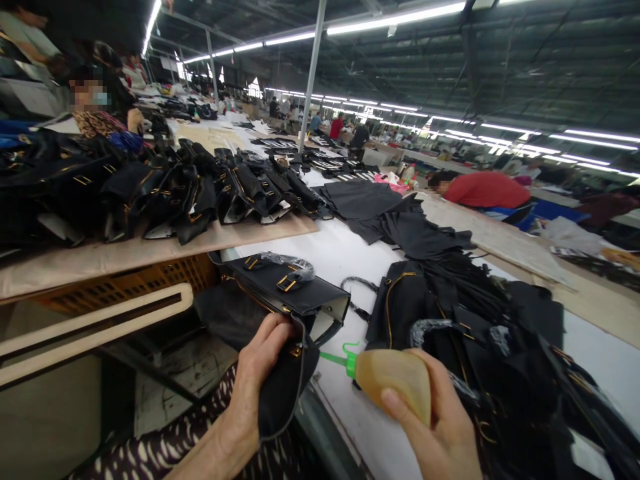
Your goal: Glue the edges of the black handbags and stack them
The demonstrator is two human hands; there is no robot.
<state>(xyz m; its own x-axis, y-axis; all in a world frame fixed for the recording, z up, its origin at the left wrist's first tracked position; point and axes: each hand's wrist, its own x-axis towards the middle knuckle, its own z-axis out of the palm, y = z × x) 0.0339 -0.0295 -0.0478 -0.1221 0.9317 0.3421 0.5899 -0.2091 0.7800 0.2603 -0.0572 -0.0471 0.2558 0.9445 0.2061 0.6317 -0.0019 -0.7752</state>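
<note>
My left hand [260, 360] is closed on the edge of a black handbag [295, 290] with gold zip and buckles; its fingertips are hidden inside the fold. Clear plastic wraps the bag's handle [295, 263]. In my right hand [440, 413] is a squeeze bottle [395, 380] of yellowish-brown liquid, lying on its side. Its green nozzle points left, with the tip close to the bag's side panel; whether it touches I cannot tell. A second black handbag [400, 300] with a gold zip lies beyond the bottle, among more black bags on the right.
Many black bags [190, 180] crowd the board [150, 247] at the left. Flat black pieces [365, 200] are stacked ahead on the white tabletop [345, 237]. A pale slotted frame [100, 327] juts in at lower left. A person in red [485, 190] bends over at the right.
</note>
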